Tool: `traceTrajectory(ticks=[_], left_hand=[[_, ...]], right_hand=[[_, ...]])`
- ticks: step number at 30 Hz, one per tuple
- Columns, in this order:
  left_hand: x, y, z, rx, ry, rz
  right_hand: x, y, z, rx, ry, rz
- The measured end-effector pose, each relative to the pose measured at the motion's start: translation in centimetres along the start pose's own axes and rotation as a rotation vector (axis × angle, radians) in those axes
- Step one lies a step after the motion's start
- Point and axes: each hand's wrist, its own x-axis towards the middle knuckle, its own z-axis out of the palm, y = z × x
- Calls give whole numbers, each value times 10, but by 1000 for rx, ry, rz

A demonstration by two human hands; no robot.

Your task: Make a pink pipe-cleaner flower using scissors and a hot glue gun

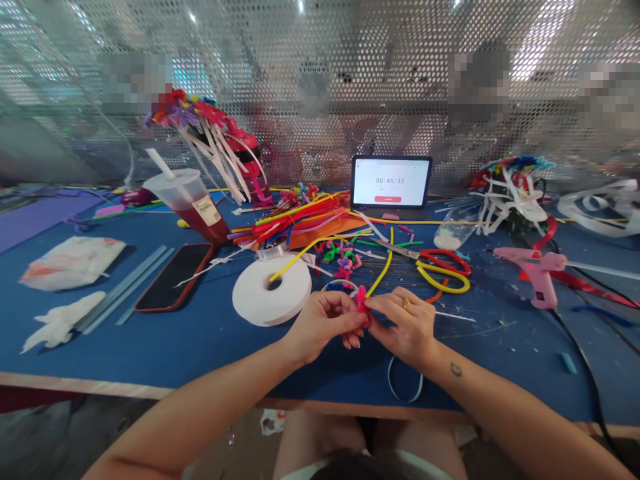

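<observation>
Pink piece [361, 298] is pinched by left hand [323, 323] and right hand [407, 325] (both curled nearly closed)

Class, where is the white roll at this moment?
In the head view, the white roll lies flat on the blue table, left of centre, between the phone and the left hand.
</observation>
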Motion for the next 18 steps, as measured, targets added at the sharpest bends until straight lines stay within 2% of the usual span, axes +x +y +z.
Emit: traceTrajectory(ticks=[18], left_hand=[[3, 1, -5, -65, -35, -70]], right_hand=[[6, -2, -2, -24, 14, 12]])
